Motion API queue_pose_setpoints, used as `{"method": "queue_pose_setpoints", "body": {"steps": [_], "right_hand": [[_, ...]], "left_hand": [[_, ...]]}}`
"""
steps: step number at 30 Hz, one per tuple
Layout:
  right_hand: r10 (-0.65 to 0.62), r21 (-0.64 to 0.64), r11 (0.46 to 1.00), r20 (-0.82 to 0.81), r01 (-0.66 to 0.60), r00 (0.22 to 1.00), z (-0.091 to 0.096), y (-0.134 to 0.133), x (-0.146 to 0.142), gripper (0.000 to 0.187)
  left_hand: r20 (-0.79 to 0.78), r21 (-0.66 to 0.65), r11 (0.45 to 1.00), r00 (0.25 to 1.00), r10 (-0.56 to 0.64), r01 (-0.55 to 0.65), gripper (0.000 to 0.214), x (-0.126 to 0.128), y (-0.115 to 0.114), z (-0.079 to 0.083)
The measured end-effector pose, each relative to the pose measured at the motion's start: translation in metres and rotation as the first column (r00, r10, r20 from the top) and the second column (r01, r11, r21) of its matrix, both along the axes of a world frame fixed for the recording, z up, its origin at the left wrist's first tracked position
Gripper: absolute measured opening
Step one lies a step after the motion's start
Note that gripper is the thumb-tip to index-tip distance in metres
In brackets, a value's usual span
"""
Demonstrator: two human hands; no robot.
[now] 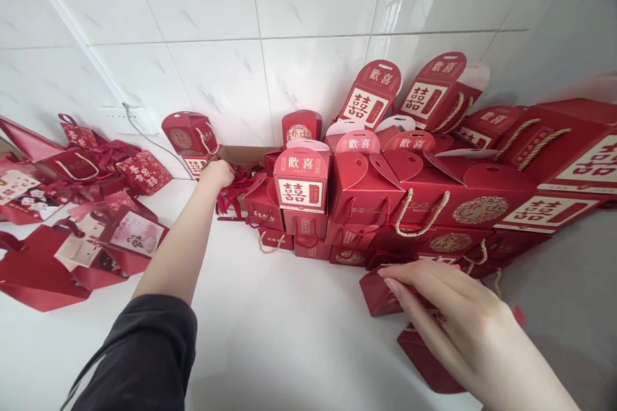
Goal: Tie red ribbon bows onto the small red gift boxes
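My left hand reaches to the back of the white table, its fingers curled closed beside a tangle of dark red ribbons in an open cardboard box. What its fingers hold, if anything, is hidden. Just behind that hand stands a red gift box with a gold cord handle. My right hand is in the right foreground, thumb and forefinger pressed together at the edge of a small dark red box. Whether they grip it or something smaller I cannot tell. Another red box lies partly under this hand.
Stacked red gift boxes with cord handles fill the back and right against the tiled wall. More red boxes and bags spread over the left. A grey cable runs from a wall socket behind them.
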State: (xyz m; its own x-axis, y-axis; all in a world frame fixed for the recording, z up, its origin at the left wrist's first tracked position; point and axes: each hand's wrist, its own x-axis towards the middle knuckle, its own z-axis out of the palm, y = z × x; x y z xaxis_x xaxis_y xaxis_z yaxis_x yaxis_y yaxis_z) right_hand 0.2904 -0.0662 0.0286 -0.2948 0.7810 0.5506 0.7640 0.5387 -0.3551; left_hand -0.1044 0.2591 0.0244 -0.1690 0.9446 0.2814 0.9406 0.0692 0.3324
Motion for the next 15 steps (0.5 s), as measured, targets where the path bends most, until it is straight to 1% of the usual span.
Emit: {"method": "queue_pose_setpoints", "body": {"steps": [2, 4, 6, 9, 11, 13, 15], "right_hand": [[0.001, 0.014, 1.000, 0.022, -0.001, 1.000, -0.001, 0.003, 0.000, 0.015], [0.009, 0.028, 1.000, 0.048, -0.010, 0.999, -0.003, 0.007, 0.001, 0.015], [0.010, 0.027, 1.000, 0.067, -0.012, 0.998, -0.005, 0.011, 0.002, 0.015], [-0.002, 0.026, 1.000, 0.074, 0.000, 0.997, -0.006, 0.014, 0.003, 0.015], [-0.009, 0.027, 1.000, 0.079, 0.007, 0.997, -0.006, 0.016, 0.004, 0.016], [-0.015, 0.031, 0.999, 0.085, 0.013, 0.996, -0.007, 0.017, 0.004, 0.016], [-0.018, 0.035, 0.999, 0.089, 0.015, 0.996, -0.007, 0.019, 0.004, 0.015]], "left_hand": [[-0.005, -0.052, 0.999, 1.000, 0.012, -0.013, 0.020, 0.000, 0.018, -0.006], [0.009, -0.086, 0.996, 1.000, -0.019, 0.020, 0.025, 0.004, 0.034, -0.011], [0.044, -0.141, 0.987, 0.996, -0.076, 0.082, 0.029, 0.010, 0.047, -0.017], [0.098, -0.276, 0.950, 0.987, -0.127, 0.150, 0.031, 0.020, 0.061, -0.031], [0.111, -0.347, 0.923, 0.985, -0.135, 0.166, 0.032, 0.025, 0.068, -0.043], [0.102, -0.367, 0.916, 0.986, -0.133, 0.162, 0.032, 0.028, 0.073, -0.055], [0.072, -0.333, 0.933, 0.990, -0.120, 0.137, 0.033, 0.028, 0.076, -0.062]]}}
